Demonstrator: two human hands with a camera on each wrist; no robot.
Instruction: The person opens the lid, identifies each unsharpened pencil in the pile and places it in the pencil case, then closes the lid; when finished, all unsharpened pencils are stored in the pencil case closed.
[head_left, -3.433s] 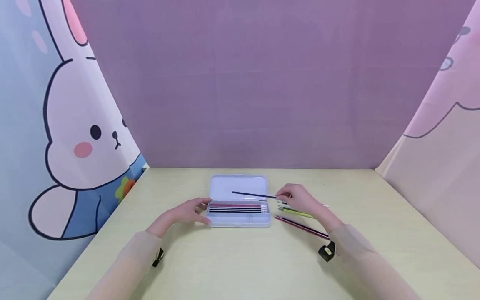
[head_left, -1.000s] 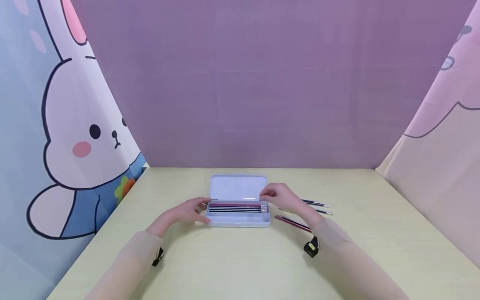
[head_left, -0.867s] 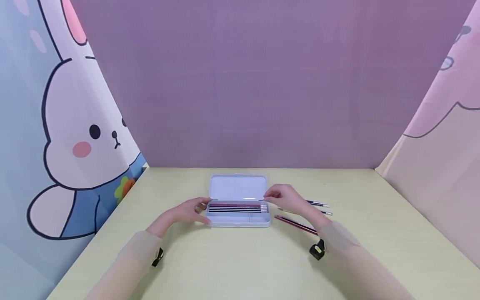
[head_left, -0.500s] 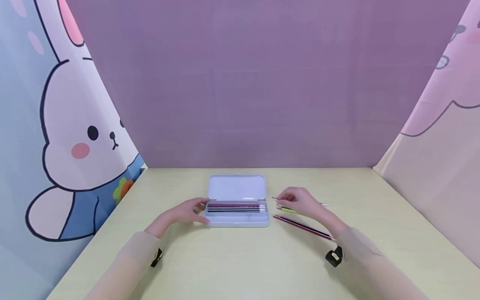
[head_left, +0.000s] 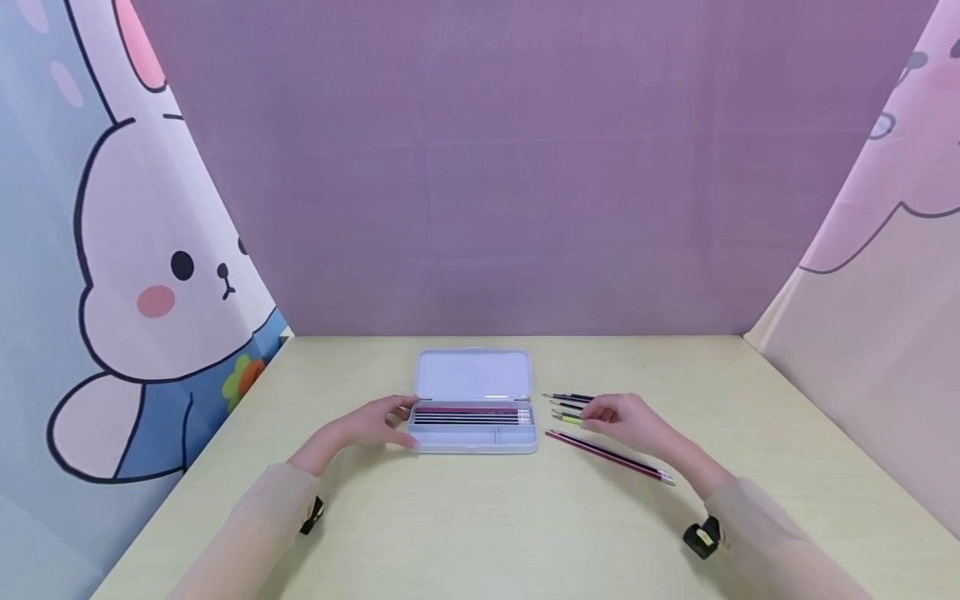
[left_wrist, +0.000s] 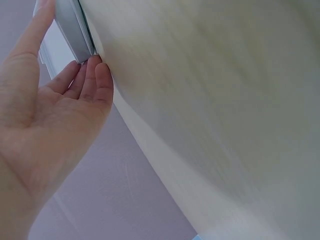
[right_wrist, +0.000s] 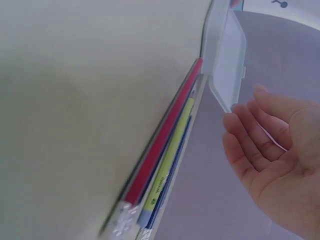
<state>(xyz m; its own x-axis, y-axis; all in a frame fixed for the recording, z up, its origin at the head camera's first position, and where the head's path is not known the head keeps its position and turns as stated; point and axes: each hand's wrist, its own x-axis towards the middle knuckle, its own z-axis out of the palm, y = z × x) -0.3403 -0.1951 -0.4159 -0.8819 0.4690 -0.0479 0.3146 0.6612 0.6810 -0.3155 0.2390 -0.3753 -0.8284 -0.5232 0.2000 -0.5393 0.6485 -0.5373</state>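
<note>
An open white pencil case (head_left: 457,439) lies on the table, its lid folded back. A red pencil and several dark striped pencils (head_left: 468,418) lie side by side in its rear compartment. My left hand (head_left: 367,423) grips the left end, thumb at the front corner and fingers at the back; the left wrist view shows these fingertips against the case wall (left_wrist: 75,30). To the right, my right hand (head_left: 630,421) hovers by a yellow-green pencil (head_left: 572,419), partly covering it. In the right wrist view its fingers are loosely bent with nothing between them.
Dark pencils (head_left: 568,397) lie behind the yellow-green one, right of the case. Nearer me lie a red and a dark pencil (head_left: 611,456) together, eraser ends towards the right. A purple backdrop (head_left: 480,208) rises behind the table (head_left: 450,533).
My right hand carried a dark pencil to the case and let go of it there. It has since moved right, back to the loose pencils. The left hand has stayed on the case.
</note>
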